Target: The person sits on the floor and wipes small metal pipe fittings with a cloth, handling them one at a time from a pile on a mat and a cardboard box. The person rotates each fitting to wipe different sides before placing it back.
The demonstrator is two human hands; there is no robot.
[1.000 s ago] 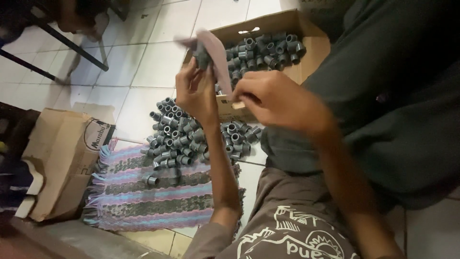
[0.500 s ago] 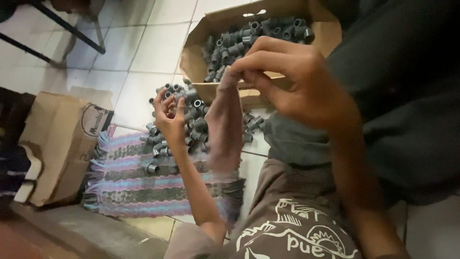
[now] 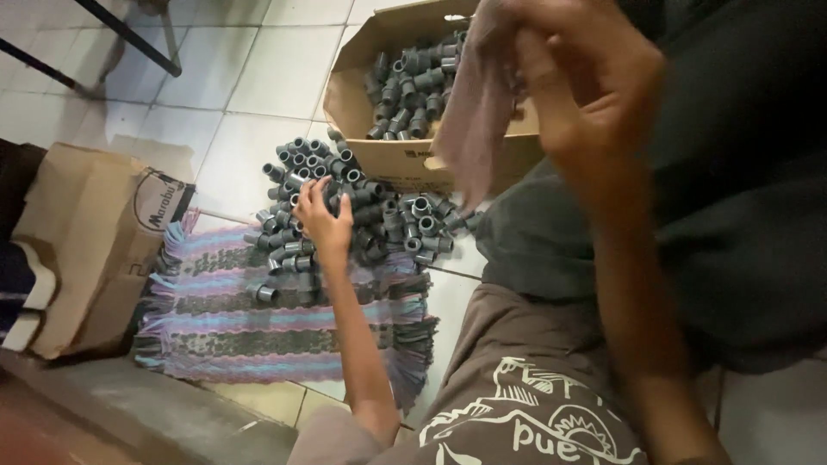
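My left hand [image 3: 323, 220] reaches down onto a heap of grey plastic pipe fittings [image 3: 379, 220] on a striped woven mat [image 3: 258, 331], fingers curled over the fittings; whether it grips one is hidden. My right hand [image 3: 594, 82] is raised close to the camera and pinches a pinkish-grey cloth [image 3: 478, 120] that hangs down in front of an open cardboard box [image 3: 405, 159]. That box holds several more of the grey fittings [image 3: 413, 82].
A second brown cardboard box [image 3: 82, 241] lies at the left of the mat. Dark metal furniture legs [image 3: 129, 34] cross the white tiled floor at top left. My knee in brown printed fabric [image 3: 525, 405] fills the lower middle.
My left hand has dropped from beside the cloth to the heap of fittings. My right hand has risen towards the camera, keeping the cloth.
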